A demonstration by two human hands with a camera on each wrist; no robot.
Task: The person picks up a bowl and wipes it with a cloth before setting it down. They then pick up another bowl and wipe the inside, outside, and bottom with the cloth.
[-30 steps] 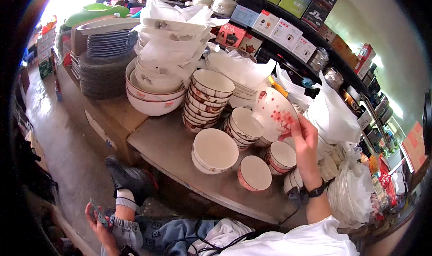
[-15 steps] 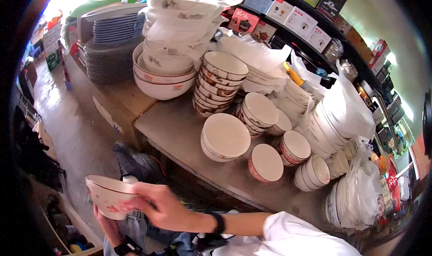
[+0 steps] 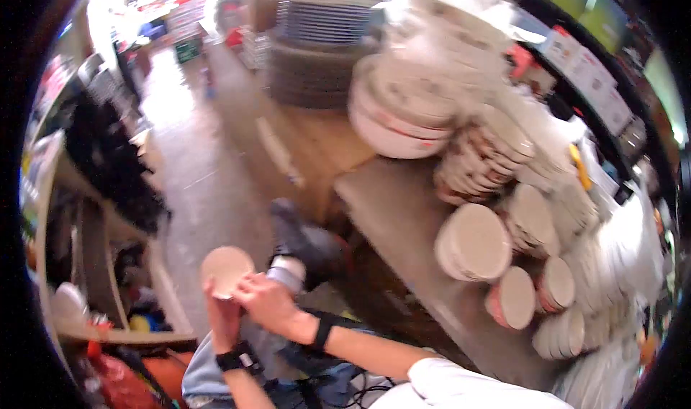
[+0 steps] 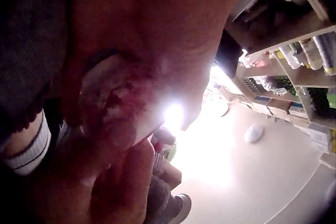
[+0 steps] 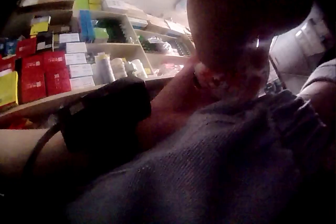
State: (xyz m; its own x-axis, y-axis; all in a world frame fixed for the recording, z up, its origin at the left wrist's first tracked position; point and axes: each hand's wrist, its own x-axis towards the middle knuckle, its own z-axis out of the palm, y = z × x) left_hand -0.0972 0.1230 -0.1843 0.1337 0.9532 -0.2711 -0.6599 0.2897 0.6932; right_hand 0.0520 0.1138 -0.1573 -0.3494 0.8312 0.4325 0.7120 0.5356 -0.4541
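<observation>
So the left grip (image 3: 224, 315) and right grip (image 3: 272, 305) both had hold of the bowl (image 3: 227, 269), off the near edge of the bench (image 3: 392, 211), bowl stacks (image 3: 473, 242) nearby on top.

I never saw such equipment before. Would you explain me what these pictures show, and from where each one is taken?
There is no robot here: a person works with two bare hands. The wide, round-edged view comes from a camera on the head, looking forward and down. The two darker views come from cameras on the wrists, one on each.

On the table stand stacks of bowls and, further back, stacked plates. Away from the table, the left hand and right hand together hold one bowl; the wrist views show red decoration on it.
</observation>
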